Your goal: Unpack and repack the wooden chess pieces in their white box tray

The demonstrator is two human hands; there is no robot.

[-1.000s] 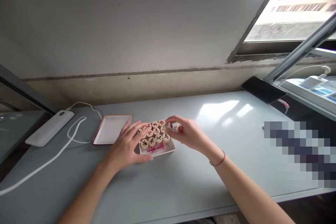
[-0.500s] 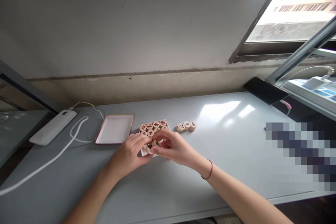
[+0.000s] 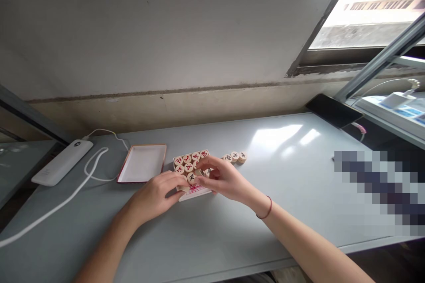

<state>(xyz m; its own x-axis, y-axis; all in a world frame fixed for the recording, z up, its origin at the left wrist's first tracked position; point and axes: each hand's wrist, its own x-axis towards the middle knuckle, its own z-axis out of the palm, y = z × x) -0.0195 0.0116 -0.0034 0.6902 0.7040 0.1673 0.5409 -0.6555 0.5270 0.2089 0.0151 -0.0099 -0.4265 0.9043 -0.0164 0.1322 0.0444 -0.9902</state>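
An open box (image 3: 203, 192) holds rows of round wooden xiangqi pieces, with red characters (image 3: 187, 158) at the back and a black-marked piece (image 3: 191, 178) nearer me. Part of its printed floor shows at the front. My right hand (image 3: 221, 176) is over the box's right side, thumb and forefinger closed on a xiangqi piece (image 3: 199, 172) seen edge-on. At the front left corner, my left hand (image 3: 162, 192) pinches a pale xiangqi piece (image 3: 182, 189), partly hidden by its fingers. Short stacks of black-marked pieces (image 3: 235, 157) stand on the desk to the right.
Left of the box lies an upturned lid (image 3: 142, 164) with a white inside. A white power bank (image 3: 63, 162) and its white cable (image 3: 75, 200) are farther left on the grey desk (image 3: 265, 212). A dark phone or tablet (image 3: 334, 110) leans at the back right corner.
My right hand has lifted slightly back and right within the box, uncovering a black-marked piece and the printed floor. My left hand has drawn a little to the left. The view has shifted slightly.
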